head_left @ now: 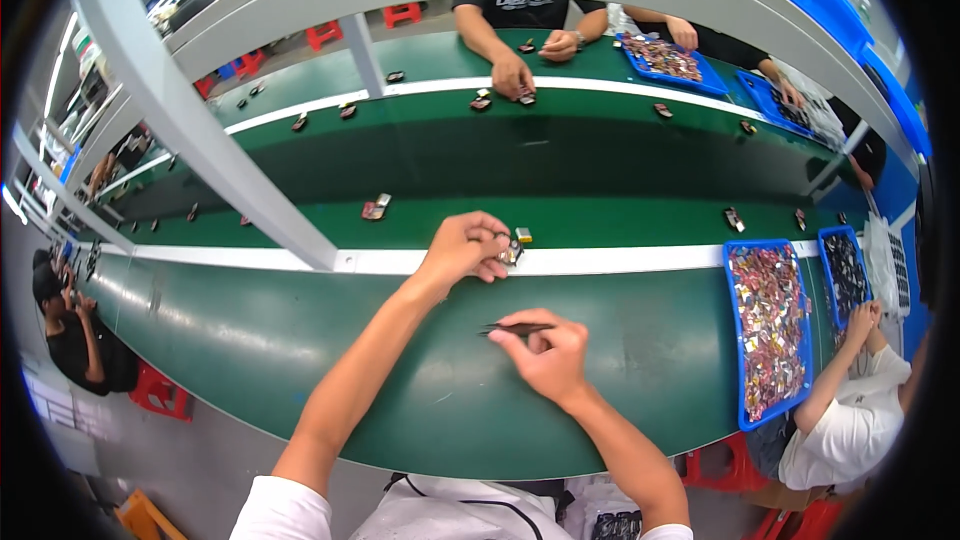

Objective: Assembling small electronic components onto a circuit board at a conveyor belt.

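Note:
My left hand (466, 248) reaches to the white rail beside the belt, its fingers closed on a small electronic assembly (514, 253). That piece is dark and silvery, with a yellow-and-white block at its far end; the fingers partly cover it. Lower and to the right, over the green bench (420, 410), my right hand (550, 355) grips dark tweezers (522, 327). Their tips point left and stand apart from the assembly. Left of my left hand, a similar red-and-silver assembly (376, 207) lies on the green belt.
At right stand a blue tray of small multicoloured parts (735, 340) and a blue tray of black parts (845, 270), near a co-worker in white (850, 430). A grey post (200, 110) rises at left. Across the belt (450, 160), other people handle similar pieces.

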`<act>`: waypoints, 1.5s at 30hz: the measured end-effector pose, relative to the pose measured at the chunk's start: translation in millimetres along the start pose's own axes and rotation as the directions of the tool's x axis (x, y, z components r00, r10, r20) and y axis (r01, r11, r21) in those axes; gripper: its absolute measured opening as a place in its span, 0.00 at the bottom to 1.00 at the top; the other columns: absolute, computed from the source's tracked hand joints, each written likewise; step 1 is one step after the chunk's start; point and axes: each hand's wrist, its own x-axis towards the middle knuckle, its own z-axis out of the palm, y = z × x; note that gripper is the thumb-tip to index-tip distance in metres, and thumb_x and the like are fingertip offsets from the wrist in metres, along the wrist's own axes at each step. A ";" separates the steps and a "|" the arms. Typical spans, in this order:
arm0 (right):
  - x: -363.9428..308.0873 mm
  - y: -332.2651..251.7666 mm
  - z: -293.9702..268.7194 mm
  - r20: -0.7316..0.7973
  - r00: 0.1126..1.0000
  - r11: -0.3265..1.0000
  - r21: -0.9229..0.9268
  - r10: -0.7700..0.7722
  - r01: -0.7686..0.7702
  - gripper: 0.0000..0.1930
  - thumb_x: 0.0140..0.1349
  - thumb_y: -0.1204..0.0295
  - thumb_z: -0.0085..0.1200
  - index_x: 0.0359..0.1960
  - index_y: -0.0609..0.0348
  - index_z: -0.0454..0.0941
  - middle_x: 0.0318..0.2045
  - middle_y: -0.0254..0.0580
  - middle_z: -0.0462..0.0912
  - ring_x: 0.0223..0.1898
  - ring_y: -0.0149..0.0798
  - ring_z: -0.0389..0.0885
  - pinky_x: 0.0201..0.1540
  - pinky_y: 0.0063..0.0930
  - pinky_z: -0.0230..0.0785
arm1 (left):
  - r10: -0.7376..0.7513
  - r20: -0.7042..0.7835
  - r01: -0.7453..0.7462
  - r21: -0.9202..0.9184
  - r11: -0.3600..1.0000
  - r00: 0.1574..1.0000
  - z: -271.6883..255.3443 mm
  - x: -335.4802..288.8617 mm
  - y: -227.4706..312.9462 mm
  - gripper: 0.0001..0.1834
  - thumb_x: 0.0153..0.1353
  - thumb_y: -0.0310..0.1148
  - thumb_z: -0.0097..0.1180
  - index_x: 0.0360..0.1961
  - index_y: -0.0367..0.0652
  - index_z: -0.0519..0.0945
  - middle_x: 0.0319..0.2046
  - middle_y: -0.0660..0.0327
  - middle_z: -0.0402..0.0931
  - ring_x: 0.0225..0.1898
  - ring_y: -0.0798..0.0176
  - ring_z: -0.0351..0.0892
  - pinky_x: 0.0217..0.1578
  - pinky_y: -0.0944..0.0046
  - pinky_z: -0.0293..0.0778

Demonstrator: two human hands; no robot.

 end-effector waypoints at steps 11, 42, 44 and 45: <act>5.4 7.4 -3.7 0.086 0.942 0.873 0.356 0.326 -0.335 0.07 0.57 0.84 0.69 0.35 0.65 0.82 0.22 0.24 0.76 0.17 0.13 0.61 0.20 0.13 0.50 | -0.011 -0.159 -0.008 -0.119 0.993 0.987 -12.7 -108.7 -51.8 0.09 0.67 0.25 0.60 0.44 0.32 0.78 0.32 0.58 0.81 0.20 0.74 0.77 0.16 0.74 0.66; 3.0 0.8 -1.7 0.096 0.968 0.970 0.047 0.233 -0.238 0.08 0.52 0.81 0.73 0.32 0.61 0.85 0.16 0.24 0.73 0.14 0.15 0.60 0.18 0.17 0.47 | 0.147 -0.187 -0.147 0.015 0.989 0.971 1.1 -112.0 -58.7 0.06 0.66 0.22 0.60 0.43 0.33 0.80 0.32 0.63 0.80 0.22 0.78 0.74 0.19 0.74 0.67; 4.6 -1.2 -1.4 0.110 0.973 0.979 0.006 0.204 -0.205 0.08 0.52 0.81 0.73 0.32 0.61 0.86 0.16 0.24 0.74 0.14 0.15 0.60 0.18 0.17 0.47 | 0.149 -0.187 -0.151 0.003 0.988 0.971 1.7 -111.8 -59.3 0.06 0.66 0.22 0.60 0.44 0.33 0.80 0.32 0.63 0.80 0.23 0.79 0.74 0.19 0.74 0.67; 5.1 -2.2 -1.2 0.110 0.973 0.978 0.006 0.204 -0.206 0.08 0.52 0.81 0.73 0.32 0.61 0.86 0.16 0.24 0.74 0.14 0.15 0.60 0.18 0.17 0.47 | 0.148 -0.187 -0.151 0.003 0.989 0.971 2.0 -111.8 -59.4 0.06 0.66 0.22 0.60 0.44 0.33 0.80 0.32 0.63 0.80 0.23 0.79 0.74 0.19 0.74 0.67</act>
